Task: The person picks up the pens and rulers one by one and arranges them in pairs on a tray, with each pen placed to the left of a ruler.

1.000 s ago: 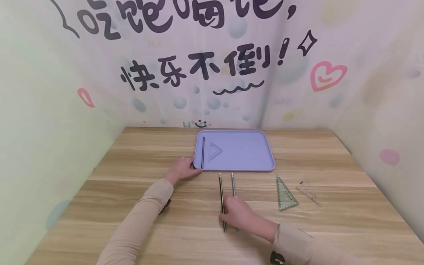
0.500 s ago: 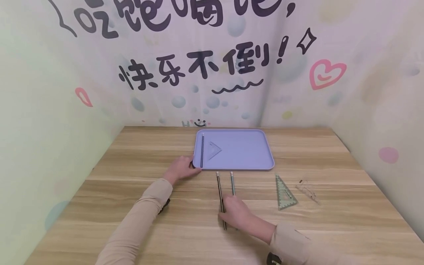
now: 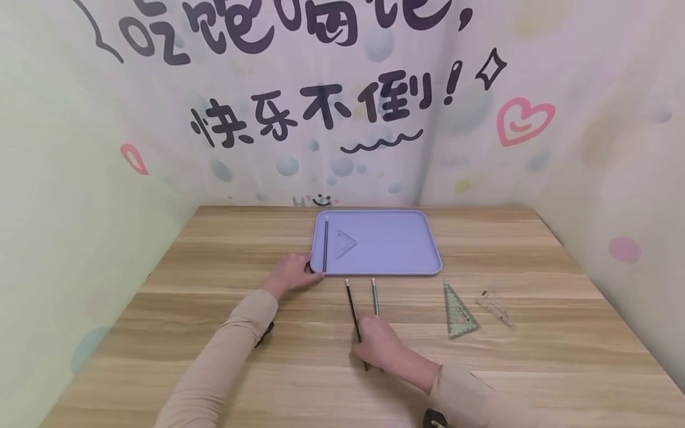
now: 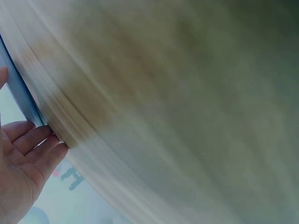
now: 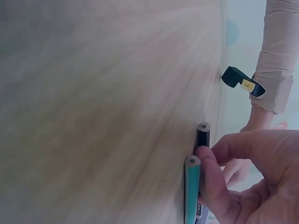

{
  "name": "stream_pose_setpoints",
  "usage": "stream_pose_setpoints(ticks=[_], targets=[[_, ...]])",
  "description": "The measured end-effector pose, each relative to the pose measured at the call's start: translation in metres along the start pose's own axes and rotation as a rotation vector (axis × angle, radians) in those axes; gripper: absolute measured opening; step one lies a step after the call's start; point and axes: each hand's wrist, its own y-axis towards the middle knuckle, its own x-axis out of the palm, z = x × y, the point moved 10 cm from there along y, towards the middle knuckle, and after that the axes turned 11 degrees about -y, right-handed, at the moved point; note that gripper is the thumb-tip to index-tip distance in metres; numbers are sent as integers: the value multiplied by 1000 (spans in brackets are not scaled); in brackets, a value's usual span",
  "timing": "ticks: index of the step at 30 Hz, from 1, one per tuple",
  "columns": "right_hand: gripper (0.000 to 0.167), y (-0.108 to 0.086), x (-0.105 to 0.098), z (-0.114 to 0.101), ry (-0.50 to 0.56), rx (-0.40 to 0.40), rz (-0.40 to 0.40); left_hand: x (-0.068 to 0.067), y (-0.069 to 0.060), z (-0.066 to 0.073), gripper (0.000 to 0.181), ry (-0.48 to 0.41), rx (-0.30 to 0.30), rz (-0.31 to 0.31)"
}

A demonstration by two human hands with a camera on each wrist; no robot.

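My left hand [image 3: 291, 273] holds the front left corner of a lilac tray [image 3: 396, 249], thumb at the front rim and fingers at the side. A dark pencil [image 3: 325, 246] and a small clear set square [image 3: 345, 242] lie in the tray. In front of it, my right hand [image 3: 379, 342] pinches a black pencil [image 3: 351, 300] between thumb and finger near its unsharpened end. Beside that hand lies a teal pencil [image 5: 192, 191], partly hidden under it in the head view. Both pencils' eraser ends point toward the tray.
To the right on the wooden table [image 3: 535, 368] lie a green triangular set square [image 3: 459, 315] and a clear drawing tool [image 3: 495, 308], its kind hard to make out. A printed cloth [image 3: 257, 172] hangs behind the table, and pale walls stand at both sides.
The black pencil has turned slightly, its eraser end swinging left and away from the teal pencil. My right hand stays almost in place, and my left hand remains at the tray corner.
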Motion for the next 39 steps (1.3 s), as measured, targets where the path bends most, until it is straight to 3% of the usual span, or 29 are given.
stream_pose_setpoints(ticks=[11,32,34,39], targets=[[17,7,3,6,16,66,-78,1,1,-2,47,-1,-3,1],[28,9,5,-6,-147,58,-16,1,1,-4,45,14,9,12],[26,9,6,-3,-114,75,-36,2,1,-5,46,17,6,8],[18,11,9,11,84,148,-154,2,1,-4,44,9,11,5]])
